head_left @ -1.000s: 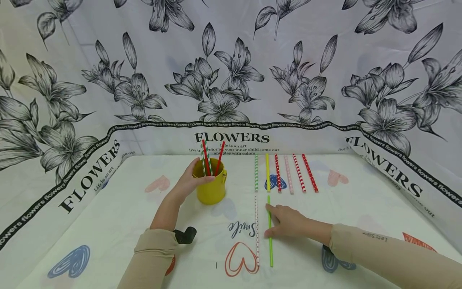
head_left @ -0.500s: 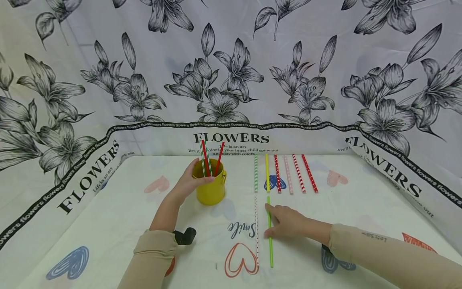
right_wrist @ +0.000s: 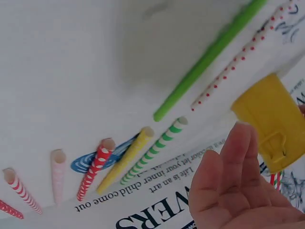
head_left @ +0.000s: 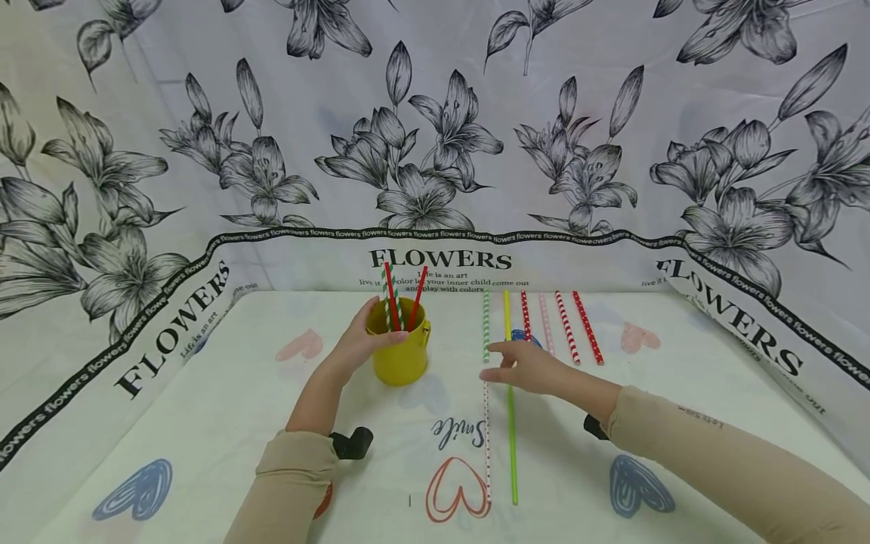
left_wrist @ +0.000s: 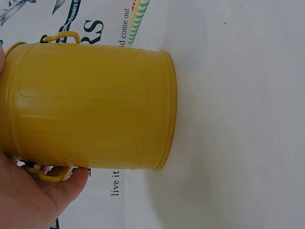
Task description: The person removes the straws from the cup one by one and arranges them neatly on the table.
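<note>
My left hand (head_left: 353, 345) (left_wrist: 35, 202) grips the upper side of a yellow bucket (head_left: 401, 364) (left_wrist: 95, 107) (right_wrist: 274, 121), thumb at its rim. Red straws (head_left: 419, 298) and green-striped ones stand in the bucket. My right hand (head_left: 529, 367) (right_wrist: 236, 183) has its fingers extended, holding nothing. In the head view its fingertips overlap the lower end of a green-striped straw (head_left: 485, 317) (right_wrist: 155, 150); contact cannot be told. Below lie a lime green straw (head_left: 513, 449) (right_wrist: 209, 59) and a white red-dotted straw (head_left: 487, 446) (right_wrist: 238, 59).
Right of the green-striped straw lie a yellow straw (head_left: 507, 308), a red dotted straw (head_left: 526, 313), a pink straw (head_left: 546, 321), a red-striped straw (head_left: 566, 325) and another red dotted straw (head_left: 588, 329). A flower-printed cloth (head_left: 435, 174) hangs behind the table.
My right hand has moved away from beside the lime green straw, toward the back and slightly left. My left hand keeps its grip on the bucket.
</note>
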Motion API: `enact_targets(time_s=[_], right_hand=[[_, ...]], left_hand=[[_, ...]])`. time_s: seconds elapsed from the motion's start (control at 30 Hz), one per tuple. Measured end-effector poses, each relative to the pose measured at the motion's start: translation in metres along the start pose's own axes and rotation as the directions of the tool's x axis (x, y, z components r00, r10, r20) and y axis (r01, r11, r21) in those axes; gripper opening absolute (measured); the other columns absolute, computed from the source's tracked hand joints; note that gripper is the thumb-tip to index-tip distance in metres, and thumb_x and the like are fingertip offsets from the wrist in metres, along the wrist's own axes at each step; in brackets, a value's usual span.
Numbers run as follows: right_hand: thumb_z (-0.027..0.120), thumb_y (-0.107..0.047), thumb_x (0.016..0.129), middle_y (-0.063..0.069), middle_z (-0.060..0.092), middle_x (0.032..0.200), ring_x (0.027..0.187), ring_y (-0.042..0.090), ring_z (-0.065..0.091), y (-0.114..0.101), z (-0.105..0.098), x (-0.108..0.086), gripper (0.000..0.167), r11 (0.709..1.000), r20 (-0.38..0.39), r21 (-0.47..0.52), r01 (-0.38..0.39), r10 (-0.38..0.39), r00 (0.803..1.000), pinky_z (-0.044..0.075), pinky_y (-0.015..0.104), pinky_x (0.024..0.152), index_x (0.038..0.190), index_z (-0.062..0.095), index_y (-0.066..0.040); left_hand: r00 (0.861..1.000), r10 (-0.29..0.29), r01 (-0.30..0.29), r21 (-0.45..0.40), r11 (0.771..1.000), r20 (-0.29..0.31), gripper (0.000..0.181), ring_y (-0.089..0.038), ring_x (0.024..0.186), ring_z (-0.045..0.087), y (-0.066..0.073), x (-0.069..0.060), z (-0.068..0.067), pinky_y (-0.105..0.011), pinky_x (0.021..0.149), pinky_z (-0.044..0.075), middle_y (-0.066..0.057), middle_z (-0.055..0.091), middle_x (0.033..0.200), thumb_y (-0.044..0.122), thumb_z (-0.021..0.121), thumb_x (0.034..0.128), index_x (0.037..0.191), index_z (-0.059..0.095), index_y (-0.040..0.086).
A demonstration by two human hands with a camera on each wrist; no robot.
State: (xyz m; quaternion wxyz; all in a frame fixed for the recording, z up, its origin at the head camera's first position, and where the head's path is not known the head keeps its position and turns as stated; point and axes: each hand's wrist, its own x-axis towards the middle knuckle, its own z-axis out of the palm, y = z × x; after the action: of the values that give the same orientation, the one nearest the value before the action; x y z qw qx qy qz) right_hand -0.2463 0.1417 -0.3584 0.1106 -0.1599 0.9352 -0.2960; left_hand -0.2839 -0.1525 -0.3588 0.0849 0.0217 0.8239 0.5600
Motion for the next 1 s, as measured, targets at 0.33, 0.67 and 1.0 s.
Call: enact_targets(time_s=[0.33,0.67,1.0], right_hand=[[0.062,-0.030,0.097,0.013,0.061,0.130,0.126,0.031,0.051,-0.029,-0.007,0.036,0.063,0.879,-0.096,0.476,0.015,0.035,0.995,0.038,0.050,0.107,0.149,0.038,-0.005],[0.064,-0.029,0.095,-0.003,0.052,0.142,0.136,0.024,0.042,-0.053,0.004,0.075,0.065,0.705,-0.073,0.708,-0.040,0.129,0.989,0.024,0.063,0.110,0.152,0.033,-0.025],[0.065,-0.021,0.095,-0.001,0.052,0.143,0.137,0.025,0.040,-0.068,0.017,0.102,0.065,0.591,-0.105,0.807,-0.009,0.159,0.982,0.016,0.069,0.109,0.152,0.035,-0.026]], left_hand=[[1.000,-0.002,0.001,-0.015,1.000,-0.012,0.096,-0.036,0.146,0.007,0.002,0.001,0.001,-0.065,0.112,0.012,-0.011,0.009,0.162,0.031,0.072,0.0864,0.157,0.009,0.020],[1.000,-0.012,0.011,-0.023,1.000,-0.025,0.096,-0.036,0.146,0.009,0.001,0.002,0.001,-0.065,0.112,0.012,-0.011,0.011,0.161,0.032,0.073,0.0859,0.157,0.010,0.020],[1.000,-0.001,0.001,-0.030,1.000,-0.022,0.096,-0.037,0.146,0.009,-0.001,0.003,0.001,-0.066,0.111,0.013,-0.011,0.012,0.161,0.032,0.073,0.0856,0.157,0.010,0.020]])
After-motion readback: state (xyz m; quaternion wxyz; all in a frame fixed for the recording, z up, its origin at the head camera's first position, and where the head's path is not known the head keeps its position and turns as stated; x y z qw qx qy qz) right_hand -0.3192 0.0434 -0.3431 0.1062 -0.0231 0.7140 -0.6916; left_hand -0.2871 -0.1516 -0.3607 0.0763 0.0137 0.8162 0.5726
